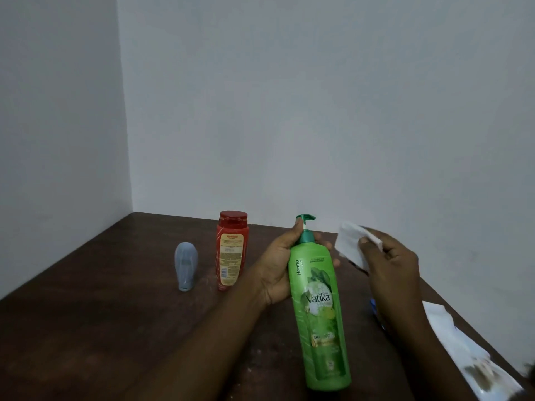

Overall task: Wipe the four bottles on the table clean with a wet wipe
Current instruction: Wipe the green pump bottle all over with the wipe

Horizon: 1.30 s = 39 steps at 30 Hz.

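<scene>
Green bottle [318,308] near-upright, pump end up

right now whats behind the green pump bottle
The left hand wraps behind the green pump bottle, holding it. The table directly behind is covered.

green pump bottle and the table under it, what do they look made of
Tall green pump bottle: likely glossy plastic, given its smooth moulded body and soft sheen. Dark brown table: looks like wood or wood veneer with a dull finish, scuffed with pale marks; which one is unclear.
</scene>
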Tool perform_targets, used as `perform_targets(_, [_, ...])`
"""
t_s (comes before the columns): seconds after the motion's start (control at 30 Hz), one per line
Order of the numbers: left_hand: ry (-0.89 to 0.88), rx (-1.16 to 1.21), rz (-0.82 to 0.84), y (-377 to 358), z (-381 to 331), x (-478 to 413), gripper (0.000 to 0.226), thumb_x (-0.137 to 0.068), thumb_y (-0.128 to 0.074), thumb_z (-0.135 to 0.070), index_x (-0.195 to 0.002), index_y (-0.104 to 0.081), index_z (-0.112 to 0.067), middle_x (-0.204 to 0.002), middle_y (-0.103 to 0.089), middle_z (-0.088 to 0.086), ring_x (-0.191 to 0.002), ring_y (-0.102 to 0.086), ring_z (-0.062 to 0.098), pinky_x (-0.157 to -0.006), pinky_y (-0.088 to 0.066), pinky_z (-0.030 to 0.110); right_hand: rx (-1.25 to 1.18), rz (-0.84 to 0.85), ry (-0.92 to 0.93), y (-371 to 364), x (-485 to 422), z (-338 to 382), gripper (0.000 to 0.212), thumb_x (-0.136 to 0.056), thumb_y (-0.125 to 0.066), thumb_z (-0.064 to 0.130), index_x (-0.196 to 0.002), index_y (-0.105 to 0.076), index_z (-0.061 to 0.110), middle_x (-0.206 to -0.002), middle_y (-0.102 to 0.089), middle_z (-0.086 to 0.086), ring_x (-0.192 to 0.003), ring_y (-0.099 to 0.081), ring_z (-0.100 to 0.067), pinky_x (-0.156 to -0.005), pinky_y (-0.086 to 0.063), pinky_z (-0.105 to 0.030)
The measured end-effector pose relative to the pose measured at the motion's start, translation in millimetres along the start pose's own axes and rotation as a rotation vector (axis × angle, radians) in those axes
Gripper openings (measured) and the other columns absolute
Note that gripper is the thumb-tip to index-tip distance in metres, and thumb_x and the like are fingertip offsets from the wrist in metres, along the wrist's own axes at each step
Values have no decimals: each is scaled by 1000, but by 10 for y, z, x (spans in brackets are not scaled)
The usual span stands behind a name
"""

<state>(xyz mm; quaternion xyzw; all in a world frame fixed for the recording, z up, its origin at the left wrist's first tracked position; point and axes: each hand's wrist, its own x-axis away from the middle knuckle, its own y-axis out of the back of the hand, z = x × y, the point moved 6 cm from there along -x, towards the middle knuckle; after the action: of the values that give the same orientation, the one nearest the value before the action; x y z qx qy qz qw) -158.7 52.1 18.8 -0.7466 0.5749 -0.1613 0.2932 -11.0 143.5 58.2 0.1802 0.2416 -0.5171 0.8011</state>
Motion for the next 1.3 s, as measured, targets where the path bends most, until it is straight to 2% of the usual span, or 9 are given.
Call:
perform_targets(0.07, [0,33,0,-5,2,-3,46,-100,-55,-52,-89,-65,-8,-101,-67,15,-95,-68,39,-83,-61,44,105,26,44,1,159,61,17,-100,-60,15,-100,-75,6,-87,-75,-12,-83,-70,-30,-74,-55,-37])
perform_targets(0.2, [26,8,31,-45,36,3,50,-102,-52,-56,-95,-66,-8,-98,-68,16,-88,-72,31,-81,-60,39,254,102,119,-86,462,302,20,-100,-59,11,-97,-76,22,-60,-61,15,-53,-51,-1,-49,-36,-12])
perform_targets(0.37, [14,11,110,-158,17,13,48,-94,-67,-50,-105,-68,-3,-104,-66,15,-95,-67,27,-94,-55,40,375,137,204,-309,602,381,46,-93,-47,27,-136,-65,31,-122,-72,12,-107,-68,-5,-93,-52,-23])
perform_targets(0.57, [-43,142,132,-142,8,-46,66,-73,-92,-42,-116,-62,-2,-106,-66,12,-98,-65,24,-99,-51,41,548,172,525,-526,804,467,55,-90,-42,22,-140,-60,8,-146,-55,-2,-138,-50,-15,-115,-36,-26])
perform_targets(0.8, [-70,176,117,-154,16,-62,69,-55,-100,-43,-104,-70,-4,-111,-73,10,-104,-72,26,-92,-61,50,797,268,867,-518,1130,334,53,-107,-23,28,-134,-61,2,-142,-56,-15,-133,-54,-31,-96,-57,-46])
perform_targets(0.93, [-71,165,168,-184,18,-52,69,-61,-97,-45,-107,-70,-2,-110,-70,12,-103,-68,26,-99,-54,48,669,158,587,-304,935,420,52,-90,-43,18,-135,-64,3,-139,-63,-13,-123,-63,-23,-104,-43,-19])
perform_targets(1.07, [-39,113,182,-186,53,-49,77,-69,-92,-50,-123,-67,-1,-121,-65,17,-114,-63,31,-109,-48,47,547,131,426,-330,725,529,54,-90,-47,15,-143,-58,13,-144,-61,-5,-132,-56,-15,-107,-41,-27])
perform_targets(1.17, [-31,122,186,-212,48,-24,78,-66,-94,-47,-123,-68,0,-121,-65,18,-110,-66,30,-103,-54,45,623,133,548,-472,785,566,57,-90,-42,19,-143,-56,6,-148,-56,-10,-139,-50,-20,-115,-35,-24])
perform_targets(1.3, [-51,99,123,-168,21,-30,77,-59,-97,-51,-114,-72,-3,-124,-70,9,-119,-68,23,-111,-48,49,818,257,832,-619,1107,425,50,-93,-43,13,-138,-59,1,-148,-53,-17,-141,-45,-34,-109,-47,-47])
